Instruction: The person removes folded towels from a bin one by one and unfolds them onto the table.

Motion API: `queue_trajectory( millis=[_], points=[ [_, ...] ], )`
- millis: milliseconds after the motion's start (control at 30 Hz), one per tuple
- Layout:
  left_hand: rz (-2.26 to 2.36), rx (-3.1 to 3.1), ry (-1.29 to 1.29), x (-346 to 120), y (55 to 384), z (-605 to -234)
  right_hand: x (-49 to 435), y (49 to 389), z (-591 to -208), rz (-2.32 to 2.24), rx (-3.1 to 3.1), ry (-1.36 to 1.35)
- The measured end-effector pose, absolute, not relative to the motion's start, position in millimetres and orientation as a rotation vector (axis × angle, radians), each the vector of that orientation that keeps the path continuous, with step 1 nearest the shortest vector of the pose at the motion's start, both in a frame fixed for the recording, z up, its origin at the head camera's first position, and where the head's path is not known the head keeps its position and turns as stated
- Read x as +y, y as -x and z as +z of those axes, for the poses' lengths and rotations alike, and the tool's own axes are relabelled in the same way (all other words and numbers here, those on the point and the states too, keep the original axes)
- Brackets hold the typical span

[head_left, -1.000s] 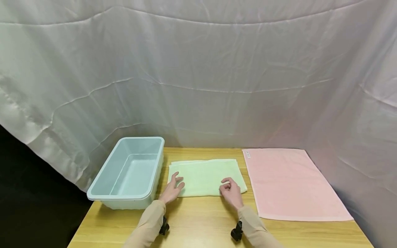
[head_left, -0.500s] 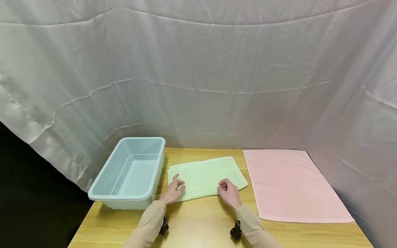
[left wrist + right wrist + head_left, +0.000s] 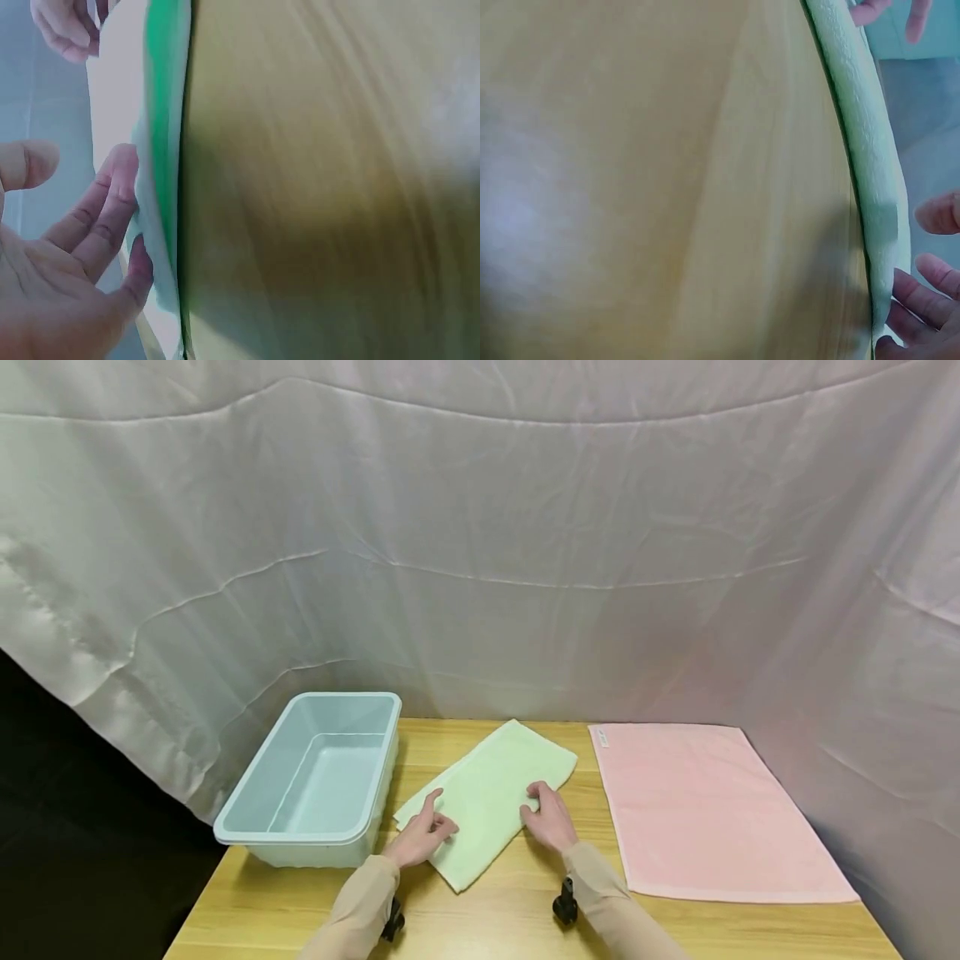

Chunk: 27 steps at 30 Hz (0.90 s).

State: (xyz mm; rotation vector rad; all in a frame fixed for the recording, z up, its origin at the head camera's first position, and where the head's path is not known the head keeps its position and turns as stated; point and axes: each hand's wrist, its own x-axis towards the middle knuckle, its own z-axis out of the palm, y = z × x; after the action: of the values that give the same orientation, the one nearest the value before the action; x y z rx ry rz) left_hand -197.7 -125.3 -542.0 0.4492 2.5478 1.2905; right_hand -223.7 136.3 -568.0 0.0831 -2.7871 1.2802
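A folded light green towel [image 3: 502, 785] lies turned at a slant on the table in the head view. My left hand [image 3: 423, 837] touches it near its left side, fingers spread. In the left wrist view, the left hand's fingertips [image 3: 124, 169] rest against the pale towel [image 3: 161, 157], with the thumb held apart. On the opposite side, my right hand [image 3: 550, 818] has its fingers bent loosely at the towel's edge. The right wrist view has the right fingers [image 3: 922, 304] against the thick folded edge of the towel [image 3: 862, 142], and that thumb stands away from them.
A light blue plastic bin [image 3: 330, 785] stands left of the towel, with nothing visible inside. A pink towel [image 3: 712, 810] is spread flat on the right of the wooden table [image 3: 480, 927]. Grey curtains [image 3: 480, 527] hang behind.
The green towel has turned counterclockwise from lying straight to a slant, its near left corner swinging toward the person. Both hands shifted slightly with it and stay on it.
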Motion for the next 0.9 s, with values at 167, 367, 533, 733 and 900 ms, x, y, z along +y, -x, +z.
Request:
queue_trajectory(
  millis=[167,367,533,733,900],
  points=[
    [1.324,2.508,-0.509,-121,191,-542,138,232,-566,1.307,-2.803,-0.108],
    [1.427,2.598,-0.45,-120,191,-550,136,233,-566,1.323,-2.77,-0.131],
    [1.486,2.728,-0.265,-126,196,-554,126,221,-568,1.312,-2.678,-0.223],
    [1.41,2.74,-0.239,-132,197,-555,116,210,-567,1.36,-2.685,-0.295],
    [1.434,2.735,-0.261,-132,196,-556,117,212,-570,1.32,-2.718,-0.276]
  ],
)
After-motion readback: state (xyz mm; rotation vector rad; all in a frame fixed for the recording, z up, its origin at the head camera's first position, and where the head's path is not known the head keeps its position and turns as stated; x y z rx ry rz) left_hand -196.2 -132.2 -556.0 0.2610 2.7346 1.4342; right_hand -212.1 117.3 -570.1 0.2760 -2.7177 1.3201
